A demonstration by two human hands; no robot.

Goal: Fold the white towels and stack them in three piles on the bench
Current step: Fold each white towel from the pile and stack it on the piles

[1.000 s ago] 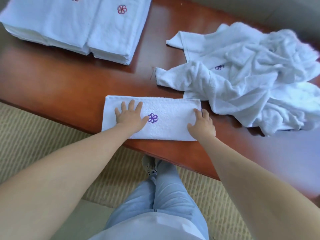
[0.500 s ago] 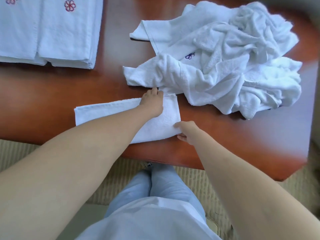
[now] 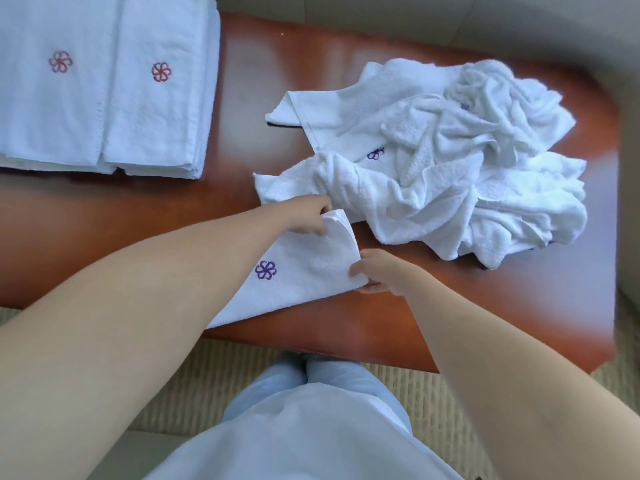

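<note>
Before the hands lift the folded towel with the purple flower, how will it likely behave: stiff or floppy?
Probably floppy: the folded towel already curls up where the left hand pinches its far corner. Likely light, since the right hand holds the near corner with fingertips only. It may unfold if lifted by one edge.

two folded stacks (image 3: 104,98), one loose heap (image 3: 450,168), two hands (image 3: 304,216)

- no words, brands or numbers could be read anywhere
- the only marks were embroidered flower emblems: a purple one on the folded towel (image 3: 304,271) in hand; a purple one on the loose towel heap (image 3: 450,174); a red one on each of the two folded stacks (image 3: 104,98)
</note>
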